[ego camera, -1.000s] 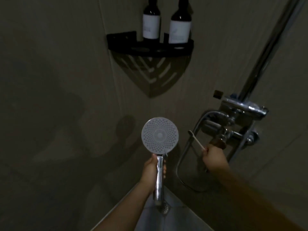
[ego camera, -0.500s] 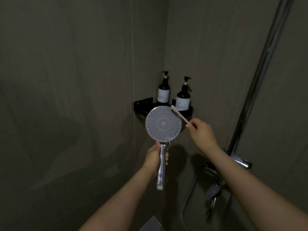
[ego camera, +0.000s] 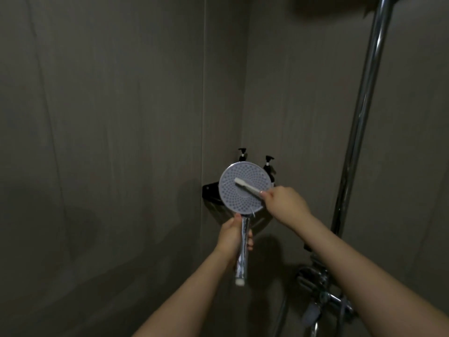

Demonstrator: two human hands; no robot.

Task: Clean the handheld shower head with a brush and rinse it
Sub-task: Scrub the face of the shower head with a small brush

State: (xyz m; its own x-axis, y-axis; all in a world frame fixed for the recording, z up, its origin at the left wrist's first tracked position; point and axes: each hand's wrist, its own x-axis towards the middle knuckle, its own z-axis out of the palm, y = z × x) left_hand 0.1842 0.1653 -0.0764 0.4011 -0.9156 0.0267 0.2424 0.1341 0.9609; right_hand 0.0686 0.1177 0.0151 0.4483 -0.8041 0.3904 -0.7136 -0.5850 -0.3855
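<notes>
The left hand point(ego camera: 233, 235) has its grip closed round the chrome handle of the shower head point(ego camera: 245, 188), held upright with the nozzle face turned toward the person, likely so the holes are open to scrubbing. The brush point(ego camera: 247, 186) lies across that face, bristle end near the centre. The right hand point(ego camera: 283, 203) pinches its handle from the right, probably for control.

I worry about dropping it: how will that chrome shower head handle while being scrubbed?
The shower head looks top-heavy: a wide disc on a slim handle. Its glossy chrome probably turns slippery when wet. The left hand wraps the handle just under the disc, which should limit wobble.
</notes>
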